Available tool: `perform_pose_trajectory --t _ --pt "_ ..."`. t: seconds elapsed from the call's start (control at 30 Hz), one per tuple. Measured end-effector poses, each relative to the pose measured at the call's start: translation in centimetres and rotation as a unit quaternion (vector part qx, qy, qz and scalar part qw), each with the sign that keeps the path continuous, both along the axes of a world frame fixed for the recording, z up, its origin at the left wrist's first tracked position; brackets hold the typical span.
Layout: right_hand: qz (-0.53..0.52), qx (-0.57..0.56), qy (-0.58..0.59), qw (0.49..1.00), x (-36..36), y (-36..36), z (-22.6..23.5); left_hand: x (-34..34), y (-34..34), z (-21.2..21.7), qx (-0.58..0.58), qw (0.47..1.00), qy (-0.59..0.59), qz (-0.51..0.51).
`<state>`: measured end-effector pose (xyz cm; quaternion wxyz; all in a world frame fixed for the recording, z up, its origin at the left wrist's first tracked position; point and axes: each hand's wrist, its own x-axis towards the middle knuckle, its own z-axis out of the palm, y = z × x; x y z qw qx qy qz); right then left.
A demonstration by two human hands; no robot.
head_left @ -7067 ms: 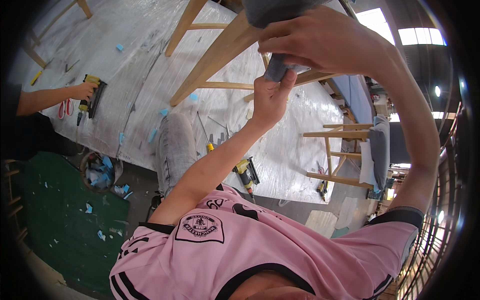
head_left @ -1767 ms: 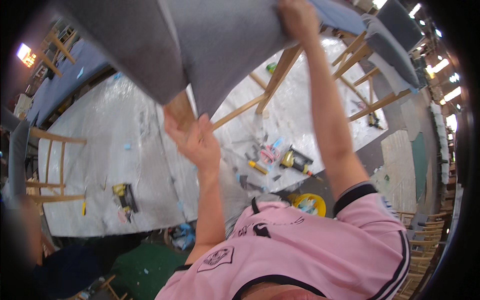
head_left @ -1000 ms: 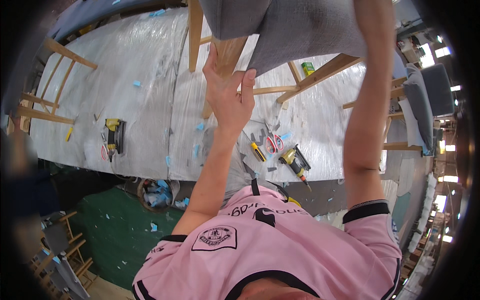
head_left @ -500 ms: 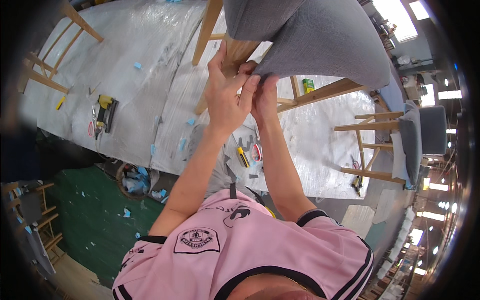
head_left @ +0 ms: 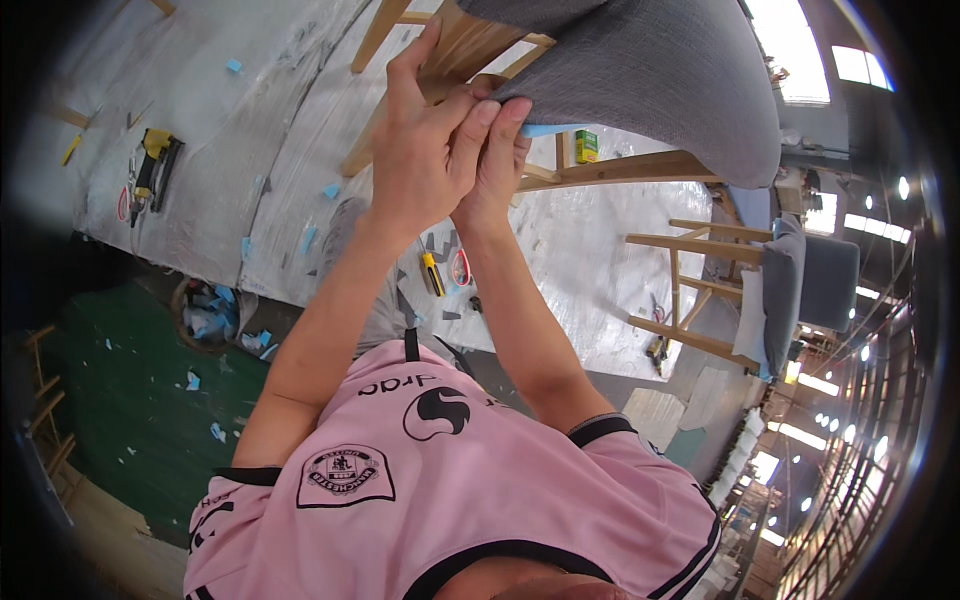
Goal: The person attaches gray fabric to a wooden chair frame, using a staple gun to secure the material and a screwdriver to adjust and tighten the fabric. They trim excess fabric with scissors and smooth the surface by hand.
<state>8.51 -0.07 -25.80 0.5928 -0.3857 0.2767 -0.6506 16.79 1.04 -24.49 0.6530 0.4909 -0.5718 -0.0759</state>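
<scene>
A: Left hand [head_left: 415,150]?
B: Raised overhead, fingers spread and pressed on the wooden frame [head_left: 470,45] of a chair, fingertips pinching the edge of its grey fabric [head_left: 650,70].

A: Right hand [head_left: 495,165]?
B: Just behind the left and touching it, mostly hidden; its fingertips meet the same fabric edge. Whether it clamps the fabric cannot be told.

A: Chair position and axis?
B: Held above the person, at the top of the view. The padded seat stretches from the hands toward the upper right; a wooden leg [head_left: 375,140] slants down and left.

A: Surroundings?
B: Below lies a counter [head_left: 250,130] under a pale sheet, carrying a yellow nail gun [head_left: 150,165], a yellow knife [head_left: 432,273] and blue scraps. A second chair [head_left: 760,290] lies to the right.
</scene>
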Motion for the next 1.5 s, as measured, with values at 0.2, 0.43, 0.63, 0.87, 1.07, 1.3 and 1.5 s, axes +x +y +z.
perform_pose_trajectory --t 0.2,0.43,0.63,0.87,1.07,1.3,1.5 --pt "-0.061 -0.094 0.037 0.993 0.4 -0.5 0.1 3.9 -0.4 -0.4 0.016 0.987 0.041 -0.153" --pt "-0.092 -0.116 0.155 0.977 1.0 -0.3 -0.7 4.2 -5.0 6.1 -0.085 0.992 -0.021 -0.096" --pt "-0.053 -0.159 0.193 0.967 -0.7 -1.1 -2.5 1.8 -6.1 5.2 -0.040 0.992 0.015 -0.115" --pt "-0.087 -0.166 0.240 0.952 0.2 -1.3 -1.4 1.3 -6.3 4.9 -0.061 0.994 0.026 -0.087" --pt "-0.035 -0.196 0.181 0.963 -1.1 -0.8 -2.9 1.2 -6.9 4.6 -0.091 0.989 0.059 -0.105" --pt "-0.089 -0.254 0.349 0.898 -2.7 -4.4 -2.1 1.0 -7.0 4.5 -0.063 0.993 0.072 -0.071" --pt "-0.029 -0.358 0.468 0.807 -6.7 -9.5 -1.7 1.1 -7.6 4.6 -0.115 0.986 0.089 -0.077"
